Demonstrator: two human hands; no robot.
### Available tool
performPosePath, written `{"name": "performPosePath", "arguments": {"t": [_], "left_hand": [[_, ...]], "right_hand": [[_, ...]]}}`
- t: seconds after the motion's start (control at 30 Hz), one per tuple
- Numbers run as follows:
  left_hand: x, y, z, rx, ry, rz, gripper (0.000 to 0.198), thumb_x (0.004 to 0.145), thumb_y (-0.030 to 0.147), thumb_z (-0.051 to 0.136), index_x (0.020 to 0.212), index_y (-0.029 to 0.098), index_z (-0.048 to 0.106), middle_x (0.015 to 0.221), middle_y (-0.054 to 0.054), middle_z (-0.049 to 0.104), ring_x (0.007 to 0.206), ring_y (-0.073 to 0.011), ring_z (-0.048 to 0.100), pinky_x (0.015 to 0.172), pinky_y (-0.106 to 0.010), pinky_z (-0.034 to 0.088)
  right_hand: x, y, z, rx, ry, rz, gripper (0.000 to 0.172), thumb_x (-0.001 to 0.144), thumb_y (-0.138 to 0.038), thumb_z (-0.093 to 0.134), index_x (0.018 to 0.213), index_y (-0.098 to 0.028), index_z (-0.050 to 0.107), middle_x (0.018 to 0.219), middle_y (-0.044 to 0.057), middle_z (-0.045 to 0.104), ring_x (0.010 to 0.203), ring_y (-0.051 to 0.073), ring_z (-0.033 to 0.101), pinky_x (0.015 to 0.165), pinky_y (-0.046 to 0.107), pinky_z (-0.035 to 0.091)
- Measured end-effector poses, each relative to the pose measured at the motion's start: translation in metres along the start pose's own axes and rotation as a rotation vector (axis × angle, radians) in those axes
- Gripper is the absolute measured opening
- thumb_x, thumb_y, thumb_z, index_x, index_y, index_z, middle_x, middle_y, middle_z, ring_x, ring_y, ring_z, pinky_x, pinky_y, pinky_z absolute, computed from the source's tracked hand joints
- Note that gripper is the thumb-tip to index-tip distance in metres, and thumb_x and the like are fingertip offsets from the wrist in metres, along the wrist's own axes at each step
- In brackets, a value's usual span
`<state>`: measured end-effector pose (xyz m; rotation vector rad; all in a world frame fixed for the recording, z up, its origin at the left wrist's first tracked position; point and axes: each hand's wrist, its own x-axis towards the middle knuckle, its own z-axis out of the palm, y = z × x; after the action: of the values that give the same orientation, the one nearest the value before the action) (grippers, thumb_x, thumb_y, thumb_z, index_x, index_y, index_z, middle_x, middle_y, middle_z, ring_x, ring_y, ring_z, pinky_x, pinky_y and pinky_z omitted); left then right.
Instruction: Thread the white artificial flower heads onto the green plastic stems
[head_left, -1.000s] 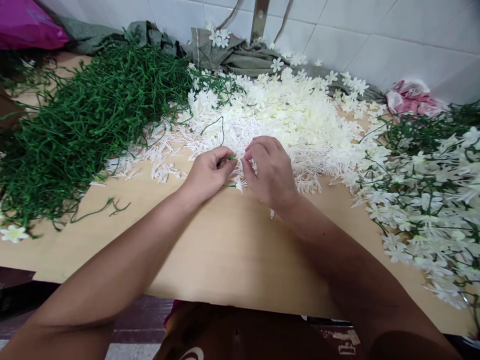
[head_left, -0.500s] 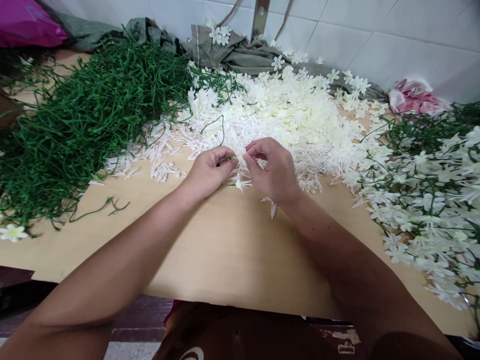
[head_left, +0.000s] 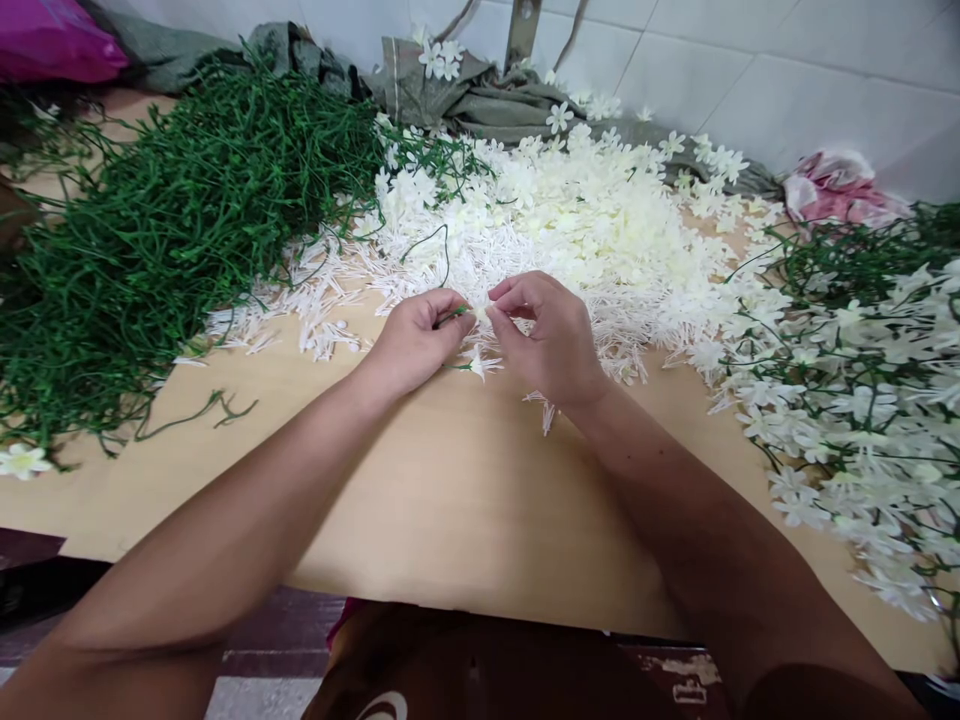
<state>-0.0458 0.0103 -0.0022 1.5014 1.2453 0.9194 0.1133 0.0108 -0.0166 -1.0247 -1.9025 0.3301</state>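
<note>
My left hand (head_left: 424, 335) pinches a green plastic flower stem (head_left: 453, 314) between thumb and fingers, above the table's middle. Fingertips of my right hand (head_left: 544, 335) close on a small white artificial flower (head_left: 481, 312) at the stem's tip; the petals are partly hidden by the fingers. Just below the hands another white flower (head_left: 478, 362) shows on a short green stem. Behind them lies a mass of loose white stamen sticks (head_left: 495, 255), and beyond it a heap of cream-white petals (head_left: 600, 195).
A big pile of green stems (head_left: 202, 200) covers the left. Stemmed white flowers (head_left: 862, 400) are heaped at the right. Grey-green sacking (head_left: 495, 105) lies along the tiled wall, with a pink-and-white plastic bag (head_left: 840, 190) at its right. A magenta bag (head_left: 56, 40) sits far left.
The view has shifted very slightly. Both hands stay together at the flower, with hardly any movement.
</note>
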Motion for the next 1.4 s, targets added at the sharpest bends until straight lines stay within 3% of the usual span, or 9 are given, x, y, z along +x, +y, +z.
{"name": "performPosePath", "arguments": {"t": [0.47,0.57,0.83,0.93,1.03,1.2,1.4], "left_hand": [[0.000,-0.004,0.001,0.014,-0.011,0.021,0.014,0.074,0.026,0.057,0.065,0.015,0.052,0.055,0.004,0.041,0.053,-0.0064,0.034,0.050,-0.021,0.026],[-0.001,-0.005,0.001,0.039,-0.022,0.055,0.017,0.075,0.027,0.057,0.064,0.015,0.052,0.054,0.005,0.039,0.053,-0.0065,0.033,0.050,-0.021,0.025],[-0.005,-0.001,0.000,0.068,-0.090,0.027,0.014,0.077,0.029,0.052,0.071,0.016,0.053,0.059,0.003,0.045,0.055,-0.0083,0.038,0.052,-0.022,0.029],[-0.005,-0.002,-0.004,0.026,-0.126,0.043,0.020,0.081,0.031,0.045,0.076,0.016,0.058,0.059,0.002,0.044,0.057,-0.0104,0.039,0.053,-0.024,0.030],[-0.003,-0.006,-0.007,-0.014,-0.128,0.071,0.027,0.084,0.035,0.041,0.070,0.017,0.055,0.057,0.002,0.039,0.057,-0.0113,0.036,0.053,-0.025,0.028],[0.001,-0.010,-0.008,-0.048,-0.160,0.056,0.027,0.083,0.036,0.048,0.062,0.019,0.048,0.055,0.003,0.036,0.055,-0.0113,0.032,0.053,-0.025,0.026],[0.000,-0.008,-0.008,-0.077,-0.194,0.044,0.032,0.082,0.041,0.053,0.060,0.019,0.046,0.055,0.003,0.035,0.054,-0.0108,0.029,0.053,-0.026,0.023]], "right_hand": [[0.000,0.000,0.001,-0.026,-0.064,0.041,0.009,0.078,-0.015,0.056,0.072,-0.019,0.051,0.091,0.007,0.064,0.085,0.016,0.061,0.071,0.032,0.053],[-0.001,0.002,0.003,0.074,-0.069,0.110,0.008,0.078,-0.016,0.056,0.073,-0.019,0.052,0.090,0.007,0.064,0.084,0.016,0.062,0.071,0.031,0.053],[0.004,0.013,0.005,0.384,-0.080,0.324,0.011,0.074,-0.019,0.063,0.071,-0.018,0.052,0.063,-0.004,0.055,0.057,0.008,0.049,0.054,0.025,0.042],[0.007,0.014,-0.001,0.503,-0.087,0.394,0.010,0.073,-0.017,0.063,0.076,-0.019,0.053,0.062,-0.005,0.053,0.056,0.007,0.049,0.054,0.024,0.043],[0.009,0.012,-0.004,0.637,-0.105,0.444,0.016,0.073,-0.021,0.067,0.086,-0.020,0.058,0.066,-0.005,0.056,0.057,0.007,0.052,0.058,0.025,0.047],[0.007,0.011,0.002,0.818,-0.117,0.533,0.027,0.065,-0.038,0.077,0.076,-0.020,0.060,0.061,-0.005,0.056,0.052,0.006,0.051,0.052,0.023,0.046],[0.004,0.011,0.006,0.893,-0.141,0.611,0.037,0.057,-0.044,0.082,0.073,-0.020,0.059,0.060,-0.006,0.054,0.052,0.006,0.050,0.052,0.022,0.046]]}}
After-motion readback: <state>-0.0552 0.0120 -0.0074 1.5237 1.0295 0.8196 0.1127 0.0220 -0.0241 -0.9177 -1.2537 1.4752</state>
